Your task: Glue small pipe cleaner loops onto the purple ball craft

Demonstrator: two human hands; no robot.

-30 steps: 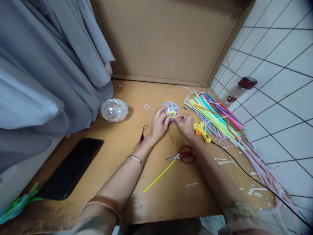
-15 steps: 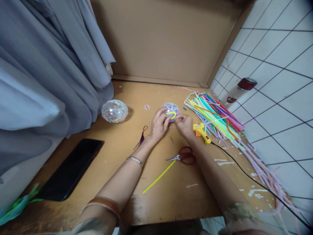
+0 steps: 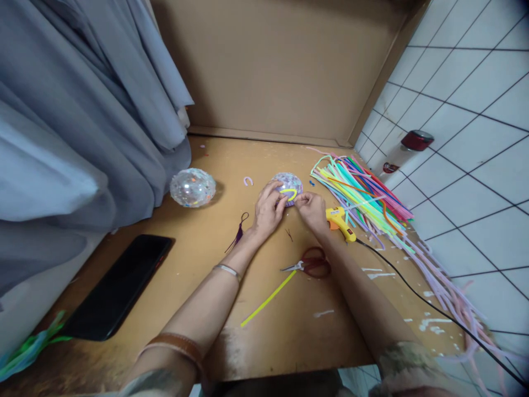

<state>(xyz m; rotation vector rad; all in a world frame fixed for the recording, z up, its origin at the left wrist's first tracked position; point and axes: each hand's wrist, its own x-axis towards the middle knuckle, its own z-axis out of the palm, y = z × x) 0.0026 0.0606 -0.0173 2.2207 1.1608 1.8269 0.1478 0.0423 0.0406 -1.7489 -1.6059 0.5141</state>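
Observation:
A round, see-through ball [image 3: 292, 181] with lavender patches sits between my hands. A curved piece of yellow pipe cleaner [image 3: 292, 193] lies against its near side. My left hand [image 3: 268, 207] grips the ball from the left, its thumb and fingertips by the yellow piece. My right hand [image 3: 311, 208] is pinched at the ball's right edge; what its fingertips hold, if anything, is too small to tell. Below my hands, red-handled scissors [image 3: 316, 262] touch a straight yellow pipe cleaner [image 3: 268, 299]. A yellow glue gun [image 3: 341, 223] lies beside my right wrist.
Many coloured pipe cleaners [image 3: 359, 190] are heaped on the right by a tiled wall. A second clear ball [image 3: 193, 188], a purple tassel [image 3: 239, 234] and a black phone [image 3: 118, 286] lie to the left. The glue gun's cord [image 3: 407, 284] runs to the lower right.
Both hands stay at the ball with almost no visible movement. The whole view has shifted very slightly.

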